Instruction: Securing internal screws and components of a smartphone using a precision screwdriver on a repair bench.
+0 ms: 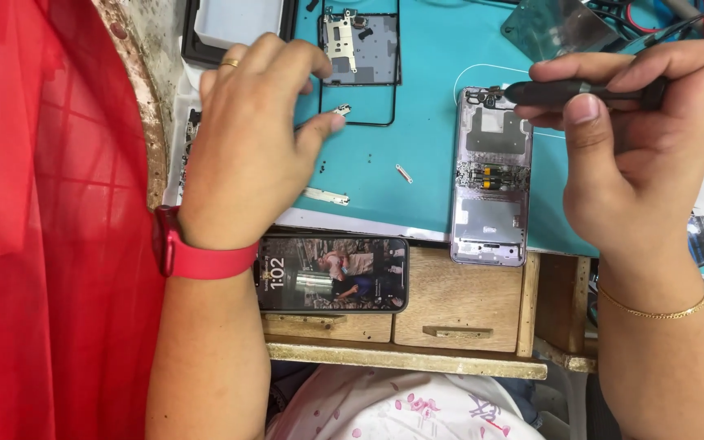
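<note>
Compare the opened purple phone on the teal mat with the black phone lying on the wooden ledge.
The purple phone lies lengthwise away from the person, its back removed and inner parts bare; the black phone lies crosswise, closed. The black phone's screen is lit with a picture; the purple phone shows no screen. The right hand holds a black screwdriver at the purple phone's top, while the left hand's wrist overlaps the black phone's end. Both lie flat.

Bright, even overhead light, soft short shadows under both hands, mild glare on the lit phone screen (332, 273), red fabric (34, 204) close to the lens and blurred, top-right clutter perhaps slightly soft, slight wide-angle stretch at the edges
</note>
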